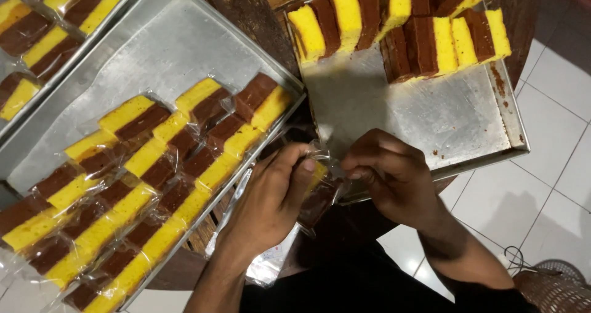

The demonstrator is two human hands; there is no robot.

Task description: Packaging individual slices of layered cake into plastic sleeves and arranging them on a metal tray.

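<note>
Nearest the camera, both hands meet over the gap between two trays. The left hand (274, 193) is curled shut, thumb and fingers pinching a cake slice (317, 193) in a clear plastic wrapper (320, 159); the slice shows a yellow top edge and brown body below. The right hand (391, 174) is also closed, its fingertips gripping the wrapper's upper edge just beside the left thumb. A stack of empty clear bags (271, 264) hangs below the left wrist, shiny and flat.

To the left, a metal tray (154, 48) holds rows of wrapped slices (148, 184), each yellow and brown in its own transparent pack, filling the near half; the far half is bare metal with open room. Its right rim lies close to the hands.

Beyond the hands, a second metal tray (431, 113) has a wide bare patch, with unwrapped slices (400, 24) standing along its far edge. White floor tiles (554, 165) lie to the right
</note>
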